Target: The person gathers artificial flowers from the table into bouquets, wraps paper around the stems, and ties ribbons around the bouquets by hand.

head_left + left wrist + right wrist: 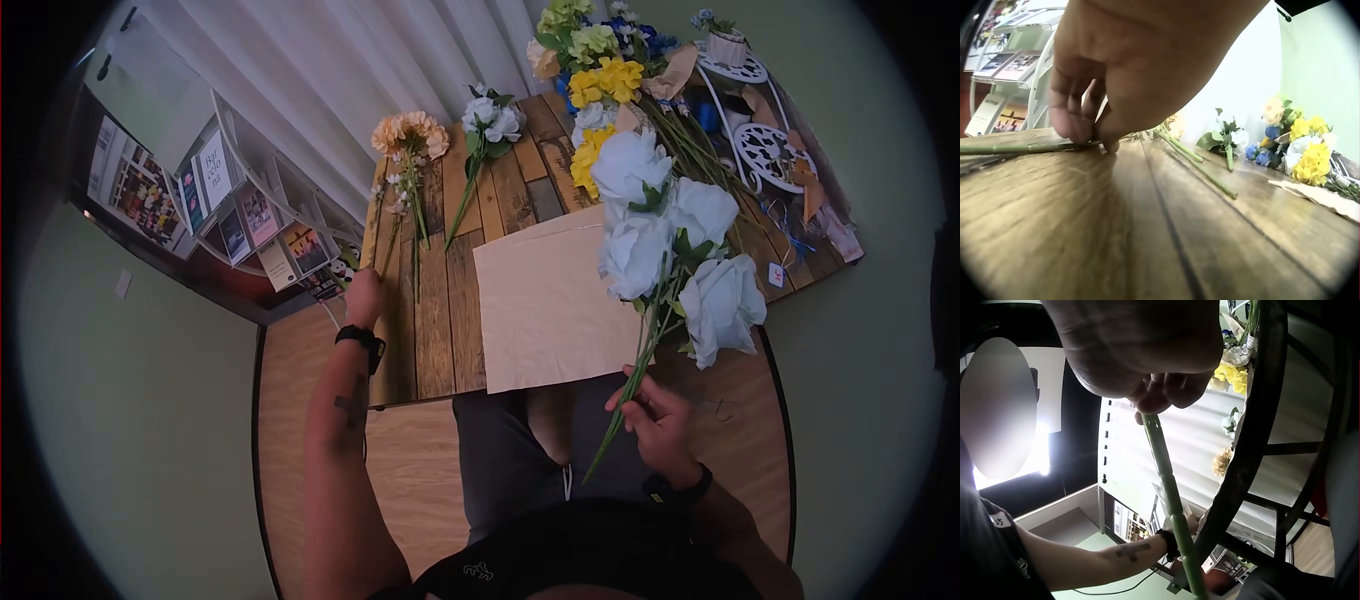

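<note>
At the table's left edge, my left hand [365,298] pinches a thin green flower stem [1016,149] lying on the wood, fingertips down at the tabletop. That stem leads up toward a sprig of small white blossoms [403,187] beside peach flowers [412,133]. My right hand [660,425] grips the green stems of several large pale blue artificial roses [637,257] near the front edge. The rose heads overlap a sheet of brown paper [550,320] in the head view. Close to my right fingers, one thick green stem [1172,500] shows in the right wrist view.
A pale blue flower stem [492,122] lies at the back middle of the wooden table [435,340]. Yellow flowers [607,82] and other blooms are heaped at back right, near a white metal stand [770,155]. A brochure rack [260,200] stands left.
</note>
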A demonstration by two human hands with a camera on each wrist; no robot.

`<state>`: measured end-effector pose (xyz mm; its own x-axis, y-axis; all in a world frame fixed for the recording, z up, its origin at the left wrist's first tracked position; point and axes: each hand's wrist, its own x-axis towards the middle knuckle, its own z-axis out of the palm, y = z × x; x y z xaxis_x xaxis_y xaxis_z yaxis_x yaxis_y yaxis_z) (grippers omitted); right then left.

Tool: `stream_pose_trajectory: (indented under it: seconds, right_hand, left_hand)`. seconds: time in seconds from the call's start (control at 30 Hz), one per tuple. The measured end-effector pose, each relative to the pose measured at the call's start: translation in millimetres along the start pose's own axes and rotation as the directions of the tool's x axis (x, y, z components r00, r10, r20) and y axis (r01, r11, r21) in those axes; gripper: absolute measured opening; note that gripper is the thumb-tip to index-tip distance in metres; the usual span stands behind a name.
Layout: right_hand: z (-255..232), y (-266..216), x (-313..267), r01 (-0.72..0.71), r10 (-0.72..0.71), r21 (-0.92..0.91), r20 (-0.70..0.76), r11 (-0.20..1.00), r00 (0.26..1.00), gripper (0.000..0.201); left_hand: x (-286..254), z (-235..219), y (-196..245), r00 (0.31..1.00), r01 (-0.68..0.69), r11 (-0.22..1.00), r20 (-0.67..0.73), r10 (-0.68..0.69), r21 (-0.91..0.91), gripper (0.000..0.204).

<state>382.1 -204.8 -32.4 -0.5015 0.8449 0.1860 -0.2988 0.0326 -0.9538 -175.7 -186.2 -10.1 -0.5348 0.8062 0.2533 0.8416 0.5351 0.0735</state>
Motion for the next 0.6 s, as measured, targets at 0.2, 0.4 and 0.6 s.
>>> stream_pose_trajectory:
  seconds: [0.2, 0.4, 0.6]
  right_hand:
    - [-3, -8, -7, 0.042, -0.042, 0.021, 0.003, 0.999, 0.999, 0.043]
    - [5, -12, -8, 0.009, -0.01, 0.068, 0.014, 0.998, 1.0, 0.043]
    - [30, -15, 4, -0.035, 0.029, 0.057, 0.098, 0.998, 0.995, 0.042]
  left_hand:
    - [-10, 2, -14, 0.993, 0.109, 0.993, -0.046, -0.11, -0.034, 0.018]
    - [-63, -34, -35, 0.995, 0.064, 0.969, -0.055, -0.079, -0.239, 0.02]
    - [-171, -106, 32, 0.989, 0.083, 0.503, 0.007, -0.15, -0.861, 0.007]
